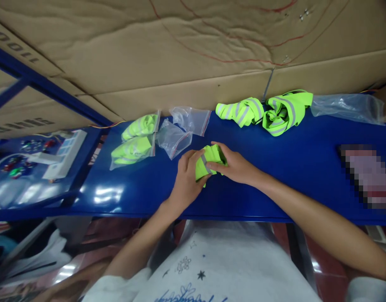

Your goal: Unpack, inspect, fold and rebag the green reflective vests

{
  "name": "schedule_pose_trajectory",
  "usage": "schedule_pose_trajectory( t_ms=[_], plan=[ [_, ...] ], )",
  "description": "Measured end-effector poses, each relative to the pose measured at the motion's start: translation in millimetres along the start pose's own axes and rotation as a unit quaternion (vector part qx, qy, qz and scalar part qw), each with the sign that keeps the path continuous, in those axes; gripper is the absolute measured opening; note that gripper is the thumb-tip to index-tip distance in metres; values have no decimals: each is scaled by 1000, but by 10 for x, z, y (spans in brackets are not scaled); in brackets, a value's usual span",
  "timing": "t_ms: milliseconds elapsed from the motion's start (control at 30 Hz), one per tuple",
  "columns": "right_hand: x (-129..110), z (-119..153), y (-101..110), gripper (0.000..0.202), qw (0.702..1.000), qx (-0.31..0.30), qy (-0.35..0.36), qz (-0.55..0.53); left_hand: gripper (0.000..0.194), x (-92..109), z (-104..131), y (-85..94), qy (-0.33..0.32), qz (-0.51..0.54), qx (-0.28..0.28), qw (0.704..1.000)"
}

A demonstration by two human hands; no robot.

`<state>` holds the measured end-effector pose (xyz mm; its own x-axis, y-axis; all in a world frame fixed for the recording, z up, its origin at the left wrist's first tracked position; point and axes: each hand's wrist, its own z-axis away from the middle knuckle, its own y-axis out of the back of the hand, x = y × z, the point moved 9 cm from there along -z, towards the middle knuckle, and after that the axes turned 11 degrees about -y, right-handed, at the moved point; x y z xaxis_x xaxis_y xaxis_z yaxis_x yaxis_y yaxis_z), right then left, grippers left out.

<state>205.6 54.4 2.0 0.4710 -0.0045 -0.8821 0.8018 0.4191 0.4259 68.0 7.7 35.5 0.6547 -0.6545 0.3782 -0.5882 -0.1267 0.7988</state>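
Both hands hold one folded neon-yellow reflective strap bundle (208, 161) above the blue table. My left hand (188, 176) grips its left side, fingers over the top and thumb below. My right hand (237, 164) is closed on its right end, thumb across the front. Behind my left hand lie two clear zip bags, one nearer (173, 138) and one farther back (191, 120). Two bags with folded yellow straps, an upper one (141, 126) and a lower one (132, 151), rest to their left. Two loose yellow strap tangles (241, 112) (285, 112) sit at the back.
A large clear plastic bag (348, 108) lies at the back right of the blue table (290, 155). A blurred-out flat object (370, 174) is at the right. Cardboard boxes (180, 54) stand behind. At the left, a white device (65, 155) rests on another blue surface.
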Motion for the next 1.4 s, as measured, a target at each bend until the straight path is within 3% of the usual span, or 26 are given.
schedule_pose_trajectory(
  t_ms=[200,333,400,467,533,600,733,900,967,1000,1067,1100,1167,1200,1267,1300,1400],
  plan=[
    [-127,73,-109,53,994,41,75,-70,68,-46,117,50,-3,42,139,989],
    [-38,-2,-76,48,986,69,56,-141,94,-267,79,57,53,151,204,966],
    [8,-39,-29,49,977,85,42,-189,107,-387,25,-60,126,260,196,937],
    [28,-49,48,52,964,105,42,-241,112,-429,-45,-213,199,380,190,883],
    [47,-38,137,58,947,122,41,-294,104,-390,-154,-299,235,473,211,823],
    [72,-21,198,63,930,124,28,-345,84,-326,-297,-311,241,519,237,785],
    [92,9,207,55,902,94,-4,-422,53,-236,-537,-338,244,571,219,753],
    [58,58,208,53,882,101,-2,-461,58,-165,-540,-399,244,623,193,717],
    [28,67,151,56,874,80,-14,-478,63,-118,-527,-374,205,609,190,743],
    [5,78,136,58,873,74,-17,-483,63,-99,-530,-330,175,578,189,774],
    [-43,105,147,61,876,79,-16,-475,57,-47,-569,-194,98,458,162,868],
    [-62,120,175,61,882,88,-15,-463,53,-14,-604,-131,56,377,126,916],
    [-82,149,272,60,892,117,-15,-437,54,14,-669,-29,-19,228,15,973],
    [-86,159,330,60,896,130,-16,-425,57,-19,-679,30,-44,191,-44,980],
    [-80,168,449,60,899,150,-18,-412,87,-177,-658,265,-73,161,-121,977],
    [-69,165,499,61,898,155,-21,-412,92,-293,-623,388,-79,125,-163,976],
    [2,135,572,64,888,163,-41,-428,83,-737,-525,794,-64,39,-196,978]
  ],
)
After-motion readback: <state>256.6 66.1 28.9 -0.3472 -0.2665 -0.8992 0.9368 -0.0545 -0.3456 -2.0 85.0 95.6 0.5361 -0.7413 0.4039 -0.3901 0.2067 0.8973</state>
